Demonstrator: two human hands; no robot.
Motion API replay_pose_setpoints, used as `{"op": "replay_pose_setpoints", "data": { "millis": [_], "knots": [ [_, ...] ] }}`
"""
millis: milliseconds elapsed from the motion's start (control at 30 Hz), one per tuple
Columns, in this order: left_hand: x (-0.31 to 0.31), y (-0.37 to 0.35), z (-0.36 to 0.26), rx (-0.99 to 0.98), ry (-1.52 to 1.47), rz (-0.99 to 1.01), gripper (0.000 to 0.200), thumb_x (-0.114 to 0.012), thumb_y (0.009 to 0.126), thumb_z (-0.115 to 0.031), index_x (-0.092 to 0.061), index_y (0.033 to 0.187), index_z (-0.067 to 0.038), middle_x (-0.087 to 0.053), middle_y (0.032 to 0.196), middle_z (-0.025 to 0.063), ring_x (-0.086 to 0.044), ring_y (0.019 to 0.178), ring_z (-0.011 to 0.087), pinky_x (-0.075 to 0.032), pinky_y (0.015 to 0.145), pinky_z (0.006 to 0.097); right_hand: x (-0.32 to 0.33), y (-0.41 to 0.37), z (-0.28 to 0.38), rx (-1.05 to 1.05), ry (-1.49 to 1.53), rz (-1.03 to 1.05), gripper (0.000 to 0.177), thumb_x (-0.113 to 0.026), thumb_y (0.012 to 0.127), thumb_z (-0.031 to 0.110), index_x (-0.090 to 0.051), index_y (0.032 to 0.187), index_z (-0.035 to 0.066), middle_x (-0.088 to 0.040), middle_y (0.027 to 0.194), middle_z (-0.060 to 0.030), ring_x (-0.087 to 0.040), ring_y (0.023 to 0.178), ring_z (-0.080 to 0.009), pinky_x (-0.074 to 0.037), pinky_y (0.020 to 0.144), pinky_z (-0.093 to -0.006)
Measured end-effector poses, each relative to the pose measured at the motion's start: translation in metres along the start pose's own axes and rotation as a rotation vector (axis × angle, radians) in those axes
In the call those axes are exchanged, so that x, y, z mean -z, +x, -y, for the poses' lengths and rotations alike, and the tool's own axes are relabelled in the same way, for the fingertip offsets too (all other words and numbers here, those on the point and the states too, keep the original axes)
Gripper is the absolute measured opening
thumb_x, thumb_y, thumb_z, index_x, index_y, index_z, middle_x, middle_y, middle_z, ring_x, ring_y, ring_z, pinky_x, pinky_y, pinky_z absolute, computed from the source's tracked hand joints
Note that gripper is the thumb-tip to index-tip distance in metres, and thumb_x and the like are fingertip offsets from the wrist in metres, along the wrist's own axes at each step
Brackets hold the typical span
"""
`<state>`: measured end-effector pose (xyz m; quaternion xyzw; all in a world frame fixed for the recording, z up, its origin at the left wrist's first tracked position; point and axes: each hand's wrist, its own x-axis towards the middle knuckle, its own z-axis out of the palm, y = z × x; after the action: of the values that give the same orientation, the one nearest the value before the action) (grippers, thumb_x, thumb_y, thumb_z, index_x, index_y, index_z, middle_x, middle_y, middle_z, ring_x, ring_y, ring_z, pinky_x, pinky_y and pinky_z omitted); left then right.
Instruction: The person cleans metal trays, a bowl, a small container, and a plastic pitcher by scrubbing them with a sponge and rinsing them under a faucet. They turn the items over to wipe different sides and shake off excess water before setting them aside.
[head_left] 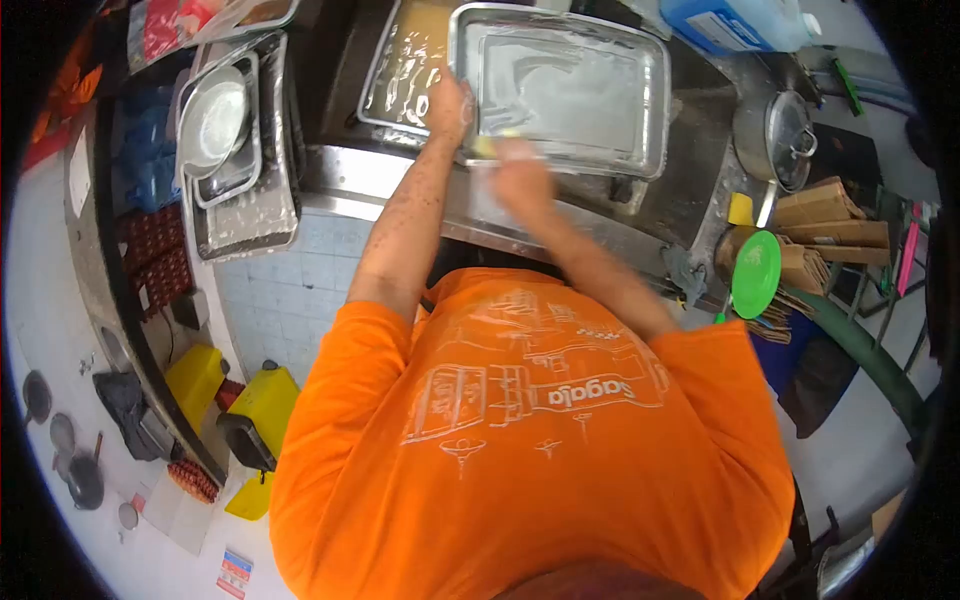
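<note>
A rectangular metal tray (570,95), wet and streaked with suds, lies over the sink. My left hand (452,108) is closed on its left rim and has some foam on it. Near the tray's lower left corner, my right hand (522,180) is blurred by motion. A yellow sponge (490,146) shows at its fingertips, and the hand appears closed on it. Behind my left hand sits another metal tray (380,112), holding cloudy brownish liquid; the first tray partly covers it.
Stacked metal trays (270,225) with a round pan (215,122) stand to the left. A blue jug (730,25) is at the back right. A lidded pot (775,145), a yellow piece (740,209) and a green round object (757,275) are on the right. The metal counter edge (345,175) runs before me.
</note>
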<state>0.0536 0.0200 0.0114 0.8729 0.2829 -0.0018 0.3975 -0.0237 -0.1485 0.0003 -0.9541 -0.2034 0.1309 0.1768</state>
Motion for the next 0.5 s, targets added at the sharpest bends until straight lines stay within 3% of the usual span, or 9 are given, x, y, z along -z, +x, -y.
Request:
{"op": "replay_pose_setpoints", "data": {
  "millis": [33, 67, 167, 200, 333, 367, 467, 500],
  "knots": [
    [-0.008, -0.001, 0.008, -0.090, 0.013, -0.046, 0.036, -0.056, 0.087, -0.018, -0.043, 0.110, 0.006, -0.061, 0.087, 0.0336, -0.061, 0.087, 0.0489, -0.048, 0.077, 0.0528, 0.010, 0.000, 0.024, 0.143, -0.009, -0.036, 0.043, -0.064, 0.082, 0.038, -0.063, 0.105, 0.002, -0.062, 0.107, -0.0161, -0.056, 0.103, -0.0325, -0.045, 0.089, -0.0444],
    [-0.011, -0.002, 0.011, -0.047, 0.020, -0.022, 0.035, -0.055, 0.087, -0.018, -0.044, 0.110, 0.006, -0.061, 0.087, 0.0330, -0.061, 0.086, 0.0483, -0.048, 0.076, 0.0524, 0.027, 0.001, 0.038, 0.286, -0.016, -0.074, 0.040, -0.064, 0.082, 0.037, -0.064, 0.104, 0.003, -0.063, 0.107, -0.0156, -0.057, 0.103, -0.0326, -0.046, 0.090, -0.0441],
    [-0.007, -0.005, 0.011, -0.056, -0.005, -0.036, 0.033, -0.055, 0.087, -0.017, -0.044, 0.109, 0.005, -0.062, 0.084, 0.0313, -0.062, 0.082, 0.0475, -0.048, 0.073, 0.0518, 0.056, -0.008, -0.029, 0.334, 0.010, -0.148, 0.041, -0.061, 0.083, 0.043, -0.066, 0.108, 0.011, -0.065, 0.102, -0.0128, -0.059, 0.098, -0.0290, -0.046, 0.086, -0.0447],
    [0.002, -0.009, 0.000, -0.057, 0.005, -0.014, 0.027, -0.053, 0.089, -0.012, -0.046, 0.108, 0.006, -0.061, 0.088, 0.0330, -0.061, 0.087, 0.0492, -0.047, 0.077, 0.0528, 0.073, -0.013, -0.066, 0.229, -0.033, -0.004, 0.046, -0.061, 0.083, 0.044, -0.065, 0.111, 0.008, -0.065, 0.105, -0.0121, -0.059, 0.101, -0.0295, -0.045, 0.089, -0.0439],
    [-0.001, -0.010, 0.004, -0.156, -0.024, -0.099, 0.024, -0.053, 0.089, -0.012, -0.045, 0.103, 0.006, -0.060, 0.087, 0.0346, -0.059, 0.085, 0.0512, -0.046, 0.076, 0.0538, 0.130, -0.033, -0.166, 0.240, -0.342, -0.010, 0.053, -0.057, 0.086, 0.049, -0.063, 0.116, 0.006, -0.061, 0.119, -0.0149, -0.051, 0.115, -0.0326, -0.039, 0.100, -0.0444],
    [0.001, -0.012, 0.001, -0.125, -0.024, -0.085, 0.024, -0.053, 0.089, -0.012, -0.045, 0.103, 0.006, -0.060, 0.087, 0.0346, -0.059, 0.085, 0.0512, -0.046, 0.076, 0.0539, 0.135, -0.036, -0.173, 0.236, -0.418, -0.002, 0.055, -0.055, 0.087, 0.050, -0.061, 0.119, 0.005, -0.059, 0.123, -0.0165, -0.049, 0.120, -0.0336, -0.037, 0.102, -0.0449],
    [-0.001, -0.016, 0.005, -0.109, 0.003, -0.105, 0.024, -0.053, 0.089, -0.012, -0.045, 0.103, 0.006, -0.060, 0.085, 0.0341, -0.059, 0.084, 0.0510, -0.046, 0.076, 0.0542, 0.098, -0.030, -0.139, -0.144, -0.396, -0.207, 0.064, -0.053, 0.089, 0.052, -0.054, 0.127, 0.000, -0.049, 0.135, -0.0217, -0.037, 0.132, -0.0363, -0.027, 0.110, -0.0461],
    [-0.002, -0.016, 0.004, -0.119, 0.017, -0.124, 0.024, -0.052, 0.089, -0.012, -0.044, 0.103, 0.006, -0.060, 0.084, 0.0339, -0.059, 0.084, 0.0509, -0.046, 0.075, 0.0544, 0.090, -0.025, -0.115, -0.222, -0.280, -0.167, 0.069, -0.052, 0.089, 0.053, -0.049, 0.131, -0.002, -0.045, 0.137, -0.0235, -0.034, 0.135, -0.0365, -0.024, 0.112, -0.0467]
  ]
}}
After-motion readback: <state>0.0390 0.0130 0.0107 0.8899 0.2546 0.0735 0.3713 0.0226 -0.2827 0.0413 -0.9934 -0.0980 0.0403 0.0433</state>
